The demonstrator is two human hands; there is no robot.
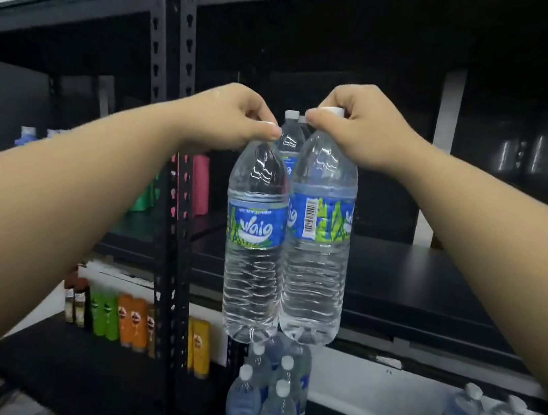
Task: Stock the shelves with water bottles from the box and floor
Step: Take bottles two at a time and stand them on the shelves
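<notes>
Both bottles read "Waig" on blue-and-green labels, the left bottle (256, 239) adding "drinking water", the right bottle (318, 240) showing a barcode; both are full of clear water. The left hand (232, 116) and right hand (355, 124) each pinch a cap with curled fingers, dangling them before the black shelf (429, 278), with more Waig bottles (263, 399) standing below

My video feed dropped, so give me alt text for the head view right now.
The left hand and right hand each hold a water bottle by its cap, the left bottle and right bottle hanging side by side before a black shelf. More bottles stand below.
</notes>
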